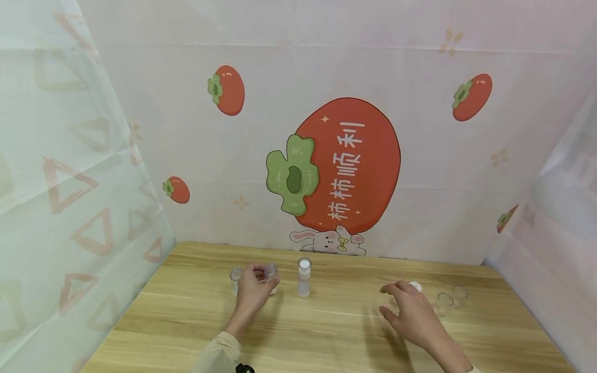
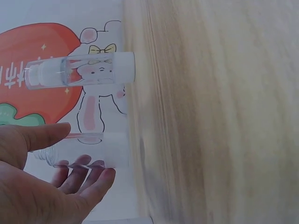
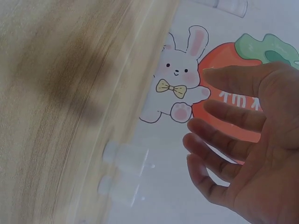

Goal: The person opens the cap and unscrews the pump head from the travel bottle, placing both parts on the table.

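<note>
My left hand (image 1: 255, 287) has its thumb and fingers curled round a clear bottle (image 2: 79, 149) with a white base and a threaded, uncapped neck; some fingers show through its wall. Just right of it stands a second clear bottle (image 1: 304, 280) with a white base, a white top and a clear cap over it. Left of my left hand, partly behind it, is another clear container (image 1: 236, 274). My right hand (image 1: 412, 313) hovers over the right part of the table, fingers loosely bent and apart, holding nothing. A white round piece (image 1: 415, 286) shows just behind it.
Two clear round-rimmed pieces, one nearer (image 1: 445, 299) and one farther (image 1: 460, 292), stand right of my right hand. Two small white-and-clear parts (image 3: 125, 157) appear low in the right wrist view. A printed cloth (image 1: 429, 207) hangs behind the wooden table (image 1: 326, 336).
</note>
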A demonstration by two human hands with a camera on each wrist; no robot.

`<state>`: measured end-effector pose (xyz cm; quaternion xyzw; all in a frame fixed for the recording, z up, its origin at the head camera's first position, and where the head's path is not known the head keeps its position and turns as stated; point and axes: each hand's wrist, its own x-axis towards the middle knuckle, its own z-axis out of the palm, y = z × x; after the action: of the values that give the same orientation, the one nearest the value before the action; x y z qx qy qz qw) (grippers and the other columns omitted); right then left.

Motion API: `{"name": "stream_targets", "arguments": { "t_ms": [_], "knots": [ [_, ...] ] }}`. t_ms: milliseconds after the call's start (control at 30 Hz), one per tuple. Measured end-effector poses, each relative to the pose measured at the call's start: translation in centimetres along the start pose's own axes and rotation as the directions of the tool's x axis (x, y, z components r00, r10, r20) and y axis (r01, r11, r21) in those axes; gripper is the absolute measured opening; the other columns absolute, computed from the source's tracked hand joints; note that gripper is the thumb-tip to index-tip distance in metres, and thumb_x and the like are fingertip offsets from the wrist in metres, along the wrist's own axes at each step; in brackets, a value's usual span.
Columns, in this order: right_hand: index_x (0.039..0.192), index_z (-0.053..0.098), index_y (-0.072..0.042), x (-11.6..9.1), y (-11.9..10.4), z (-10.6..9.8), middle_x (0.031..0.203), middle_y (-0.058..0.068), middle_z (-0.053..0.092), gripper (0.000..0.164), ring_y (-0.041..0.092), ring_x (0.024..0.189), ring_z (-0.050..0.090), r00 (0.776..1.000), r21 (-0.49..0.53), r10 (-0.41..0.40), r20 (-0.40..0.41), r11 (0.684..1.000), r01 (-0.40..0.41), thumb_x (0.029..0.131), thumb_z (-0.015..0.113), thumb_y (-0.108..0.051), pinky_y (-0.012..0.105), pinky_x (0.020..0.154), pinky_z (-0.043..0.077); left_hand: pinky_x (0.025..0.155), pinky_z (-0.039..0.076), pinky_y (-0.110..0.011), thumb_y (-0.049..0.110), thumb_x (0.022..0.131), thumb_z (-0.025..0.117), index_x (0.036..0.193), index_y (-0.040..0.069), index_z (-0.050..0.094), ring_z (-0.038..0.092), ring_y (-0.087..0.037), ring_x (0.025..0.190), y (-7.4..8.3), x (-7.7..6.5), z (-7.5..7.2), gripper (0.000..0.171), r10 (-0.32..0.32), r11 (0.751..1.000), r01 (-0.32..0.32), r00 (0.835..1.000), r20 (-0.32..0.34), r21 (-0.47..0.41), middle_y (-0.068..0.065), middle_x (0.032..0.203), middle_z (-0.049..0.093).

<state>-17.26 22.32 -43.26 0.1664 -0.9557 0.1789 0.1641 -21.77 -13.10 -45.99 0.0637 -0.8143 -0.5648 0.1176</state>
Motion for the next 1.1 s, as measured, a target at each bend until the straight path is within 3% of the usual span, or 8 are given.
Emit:
{"name": "stream_targets", "arguments": {
  "t_ms": [300,733,1100],
  "knots": [
    [0.105,0.072,-0.011,-0.2,0.0,0.1,0.099,0.003,0.066,0.032,0.022,0.092,0.062,1.000,0.011,-0.023,-0.001,1.000,0.023,0.077,0.088,-0.013,0.048,0.079,0.051,0.089,0.056,-0.046,0.003,0.082,0.081,0.115,-0.007,0.058,0.064,-0.038,0.103,-0.3,0.1,0.1,0.042,-0.005,1.000,0.005,1.000,-0.005,0.024,-0.023,0.109,0.065],
    [0.109,0.072,-0.011,-0.1,-0.2,0.2,0.104,0.005,0.066,0.034,0.022,0.095,0.062,0.998,0.025,0.002,0.059,1.000,-0.004,0.080,0.087,-0.016,0.047,0.084,0.051,0.089,0.056,-0.047,0.002,0.083,0.079,0.119,-0.007,0.056,0.064,-0.038,0.104,-0.9,0.2,0.2,0.044,-0.018,1.000,0.018,1.000,0.008,0.025,-0.023,0.112,0.063],
    [0.109,0.072,-0.013,-0.2,-0.5,0.2,0.105,0.003,0.066,0.034,0.024,0.100,0.063,0.999,0.038,-0.004,0.041,0.999,0.002,0.079,0.087,-0.016,0.049,0.085,0.051,0.087,0.057,-0.046,0.002,0.082,0.080,0.119,-0.007,0.057,0.065,-0.040,0.103,-1.1,0.3,0.4,0.044,-0.014,0.999,0.014,1.000,0.009,0.034,-0.024,0.112,0.064]
  ]
}}
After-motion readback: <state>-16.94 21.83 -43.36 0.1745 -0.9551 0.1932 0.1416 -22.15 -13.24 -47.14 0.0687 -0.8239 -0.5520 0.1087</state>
